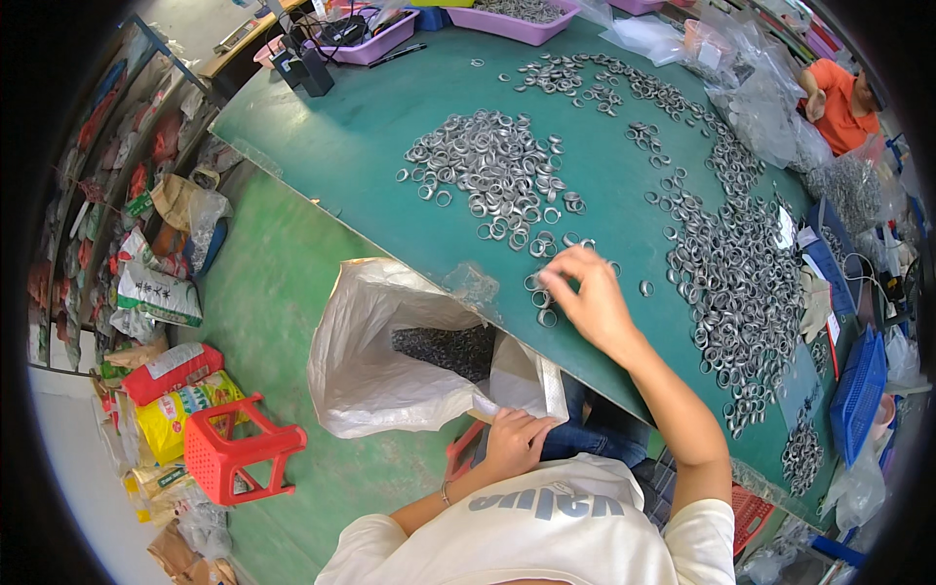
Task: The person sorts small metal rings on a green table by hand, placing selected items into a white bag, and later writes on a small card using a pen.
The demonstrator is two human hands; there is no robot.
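My left hand (pixel 517 444) is closed on the folded near rim of a large white woven sack (pixel 366 336), which gapes at the table's edge. Dark small pieces (pixel 447 352) lie deep inside it. Over the green table (pixel 361 136), my right hand (pixel 593 302) has its fingers bent and its thumb and forefinger pinched at a grey metal ring (pixel 534 282). A few more rings lie loose around those fingertips. Just beyond spreads a heap of similar metal rings (pixel 487 166). Part of the pinched ring is hidden by the fingers.
A bigger spread of rings (pixel 741 292) covers the table's right side. Purple trays (pixel 522 24) stand at the far edge. On the floor at left are a red plastic stool (pixel 239 444) and packed bags (pixel 161 292). A person in orange (pixel 840 102) sits far right.
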